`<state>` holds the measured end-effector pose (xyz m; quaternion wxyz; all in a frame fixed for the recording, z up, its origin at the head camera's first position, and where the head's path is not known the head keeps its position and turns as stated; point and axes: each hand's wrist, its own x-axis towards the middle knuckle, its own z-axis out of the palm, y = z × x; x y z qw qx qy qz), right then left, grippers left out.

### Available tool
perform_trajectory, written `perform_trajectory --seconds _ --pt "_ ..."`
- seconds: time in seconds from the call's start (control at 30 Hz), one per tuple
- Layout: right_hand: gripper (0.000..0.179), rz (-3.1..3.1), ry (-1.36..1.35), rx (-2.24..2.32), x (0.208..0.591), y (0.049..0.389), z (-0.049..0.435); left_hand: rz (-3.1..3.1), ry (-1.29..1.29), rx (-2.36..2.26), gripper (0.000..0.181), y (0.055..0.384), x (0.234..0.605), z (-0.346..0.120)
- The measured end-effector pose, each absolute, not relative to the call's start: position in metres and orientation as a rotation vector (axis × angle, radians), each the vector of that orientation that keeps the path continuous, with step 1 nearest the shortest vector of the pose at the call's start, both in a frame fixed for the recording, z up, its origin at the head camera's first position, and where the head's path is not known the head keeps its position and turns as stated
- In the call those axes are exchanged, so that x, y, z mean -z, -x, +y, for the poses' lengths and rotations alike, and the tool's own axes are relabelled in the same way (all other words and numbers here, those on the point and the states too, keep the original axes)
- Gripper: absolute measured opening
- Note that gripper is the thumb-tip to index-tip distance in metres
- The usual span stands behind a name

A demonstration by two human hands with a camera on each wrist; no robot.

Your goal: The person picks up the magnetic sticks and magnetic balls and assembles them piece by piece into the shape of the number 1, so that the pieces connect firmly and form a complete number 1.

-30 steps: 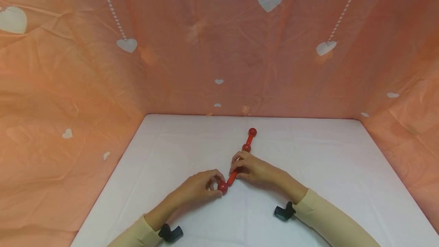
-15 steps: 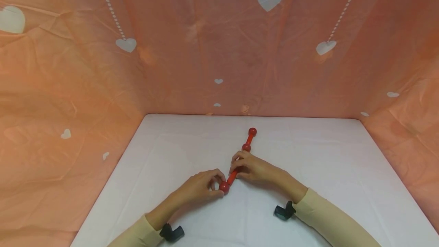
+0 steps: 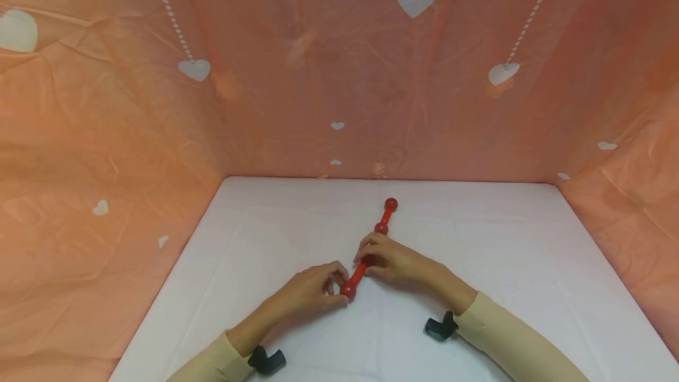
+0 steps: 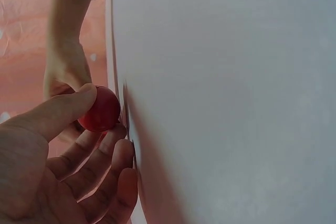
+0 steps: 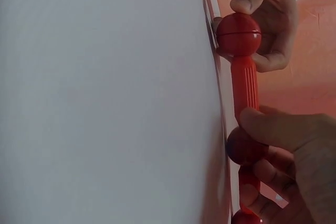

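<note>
A chain of red balls joined by orange-red rods lies slantwise in the head view. At its near end, my left hand (image 3: 314, 287) pinches a red ball (image 3: 348, 291) between thumb and fingers. That ball sits against the end of a ridged rod (image 5: 245, 87) in the right wrist view. My right hand (image 3: 395, 258) grips the chain further along, its thumb where the ridged rod meets a middle ball (image 5: 244, 147) and its fingers curled behind. Beyond it, another ball (image 3: 381, 228), a short rod (image 3: 386, 216) and the far end ball (image 3: 391, 204) show.
The chain is on a white tabletop (image 3: 472, 234). Orange cloth (image 3: 329, 75) with white hearts stands behind and at both sides. A dark wrist camera (image 3: 267, 361) is on the left sleeve, and another camera (image 3: 441, 327) on the right.
My left hand has brought its ball slightly right to the rod's end, and the small gap between them has closed. My right hand holds the chain in the same place.
</note>
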<state>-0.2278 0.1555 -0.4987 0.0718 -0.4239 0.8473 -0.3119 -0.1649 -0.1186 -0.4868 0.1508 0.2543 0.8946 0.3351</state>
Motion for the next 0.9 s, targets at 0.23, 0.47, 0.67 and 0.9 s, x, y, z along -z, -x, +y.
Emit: perform_trajectory --seconds 0.23,0.47,0.67,0.9 --pt "0.036 2.582 1.202 1.024 0.498 0.225 0.162 2.568 -0.733 -0.947 0.034 0.165 0.488 -0.118" --pt "0.035 2.691 1.137 1.071 0.494 0.221 0.165 2.568 -0.74 -0.939 0.035 0.165 0.486 -0.117" --pt "0.032 2.727 0.975 1.143 0.49 0.212 0.165 2.557 -0.737 -0.941 0.035 0.166 0.484 -0.116" --pt "0.032 2.661 0.769 1.228 0.493 0.205 0.163 2.541 -0.736 -0.94 0.035 0.168 0.486 -0.116"
